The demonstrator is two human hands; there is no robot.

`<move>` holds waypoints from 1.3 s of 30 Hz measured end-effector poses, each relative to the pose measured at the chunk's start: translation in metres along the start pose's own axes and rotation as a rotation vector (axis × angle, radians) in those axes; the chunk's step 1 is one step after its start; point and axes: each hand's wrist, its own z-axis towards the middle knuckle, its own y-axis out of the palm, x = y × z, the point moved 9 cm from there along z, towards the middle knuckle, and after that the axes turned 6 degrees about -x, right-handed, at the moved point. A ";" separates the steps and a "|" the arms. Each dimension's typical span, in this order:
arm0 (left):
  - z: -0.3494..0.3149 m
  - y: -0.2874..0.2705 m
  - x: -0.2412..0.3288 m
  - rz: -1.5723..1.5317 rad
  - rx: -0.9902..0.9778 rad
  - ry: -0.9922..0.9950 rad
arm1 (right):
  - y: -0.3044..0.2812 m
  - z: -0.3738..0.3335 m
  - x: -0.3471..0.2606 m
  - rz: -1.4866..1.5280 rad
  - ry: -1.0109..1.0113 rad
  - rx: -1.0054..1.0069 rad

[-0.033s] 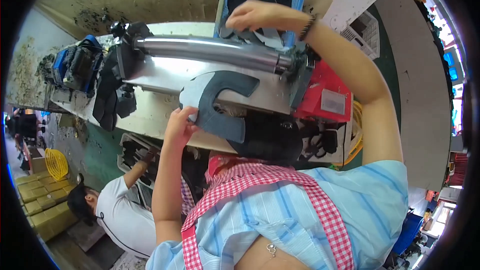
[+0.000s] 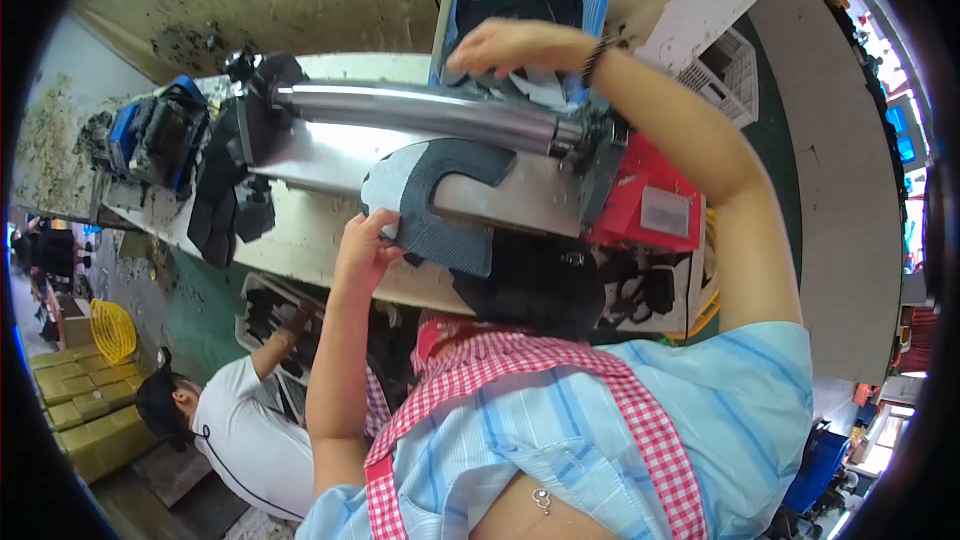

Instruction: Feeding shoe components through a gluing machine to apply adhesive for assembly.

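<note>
My left hand [image 2: 366,250] pinches the curved edge of a U-shaped shoe upper [image 2: 455,245], dark grey and ribbed with a light grey toe part. The upper lies over the front of a steel bed plate [image 2: 330,158], its open end toward the right. Behind it runs a polished metal roller [image 2: 420,108] between two end brackets. Beyond the roller my right hand [image 2: 515,46] hangs over a blue plastic basket [image 2: 598,0] of similar grey and black pieces. Its fingers are bent together and point left; their undersides are hidden, so I cannot see whether they hold anything.
A red machine housing [image 2: 645,205] stands at the roller's right end. Black pieces [image 2: 530,285] lie at the table's front edge, nearest me. Far left is a blue, dust-covered motor unit [image 2: 150,135]. A person in a white shirt [image 2: 250,430] bends at lower left.
My right hand is slightly nearer the roller. The whole view has shifted a little; my left hand keeps its grip on the shoe upper.
</note>
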 end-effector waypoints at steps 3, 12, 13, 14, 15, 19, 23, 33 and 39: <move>0.044 0.007 0.009 0.029 0.046 0.085 | 0.018 0.034 0.032 -0.073 0.111 -0.121; 0.012 0.119 -0.132 1.302 -0.169 0.399 | -0.052 0.077 0.025 -0.090 -0.148 0.021; 0.012 0.125 -0.146 1.360 -0.216 0.462 | -0.068 0.075 0.028 -0.064 -0.201 0.070; 0.015 0.121 -0.160 1.346 -0.286 0.360 | -0.082 0.072 0.028 -0.077 -0.279 0.135; 0.016 0.117 -0.173 1.330 -0.353 0.257 | -0.097 0.068 0.034 -0.079 -0.303 0.195; 0.007 0.110 -0.143 1.385 -0.041 0.555 | -0.194 0.031 0.106 -0.234 -0.198 0.794; 0.022 0.094 -0.174 1.324 -0.171 0.263 | -0.221 -0.025 0.099 -0.369 0.002 1.026; -0.065 0.113 -0.062 1.028 -0.487 0.541 | -0.081 -0.089 -0.030 -0.508 -0.335 0.474; -0.049 0.012 -0.023 -0.047 -0.170 0.261 | -0.034 -0.065 -0.038 -0.419 -0.366 0.298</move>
